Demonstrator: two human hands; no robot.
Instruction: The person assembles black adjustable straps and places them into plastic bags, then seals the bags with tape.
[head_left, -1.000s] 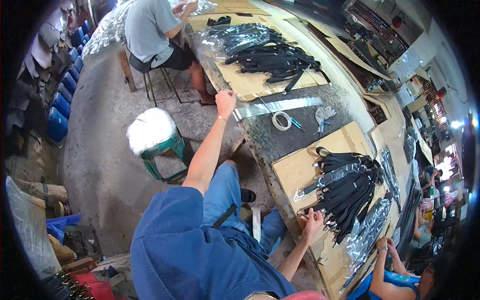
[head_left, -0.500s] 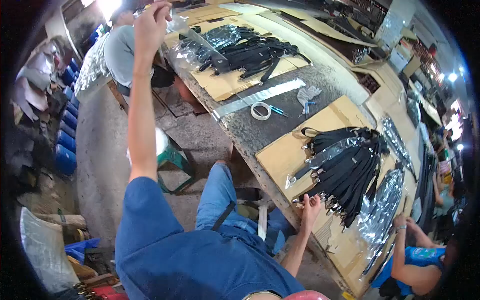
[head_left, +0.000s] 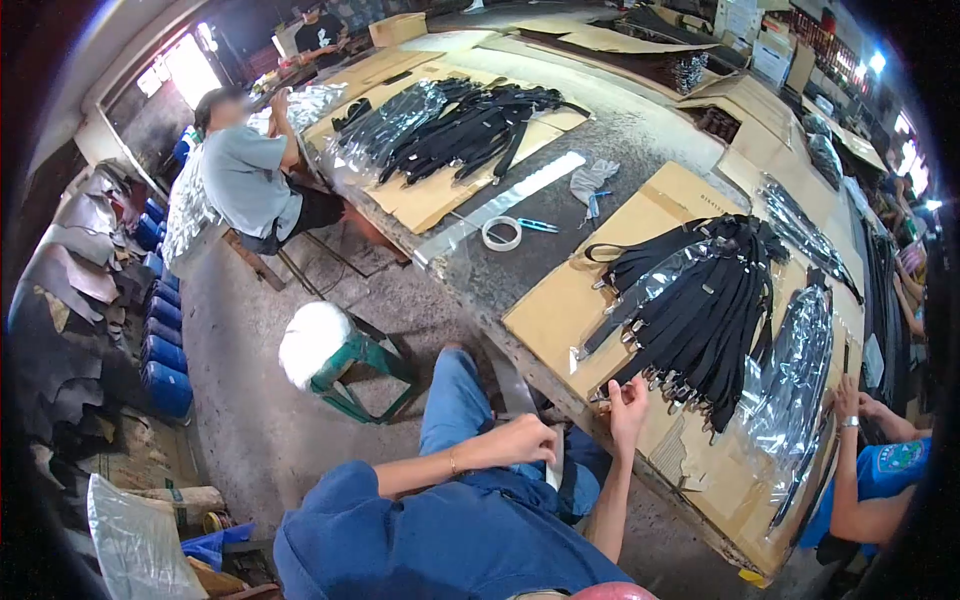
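Note:
My left hand [head_left: 522, 440] is low over my lap, its fingers curled closed; what they hold, if anything, cannot be made out. At the near table edge, my right hand [head_left: 628, 405] has thumb and fingertips drawn together beside a metal clip end; any held item is too small to tell. Just beyond it, black straps [head_left: 700, 310] with metal clips fan out over a cardboard sheet [head_left: 550, 320], one partly in a clear sleeve [head_left: 650, 290]. To their right lie glossy plastic-wrapped straps [head_left: 795, 350].
Farther along the table are a tape roll [head_left: 501, 234], a blue tool [head_left: 538, 226], a clear plastic strip [head_left: 520, 190] and another strap pile [head_left: 460, 125]. A green stool [head_left: 365, 375] stands at left. One person sits far left; another works at right.
My left hand has come down from high at the upper left to my lap, and the clear plastic by it is no longer seen there. My right hand stays near the clips. The view has shifted.

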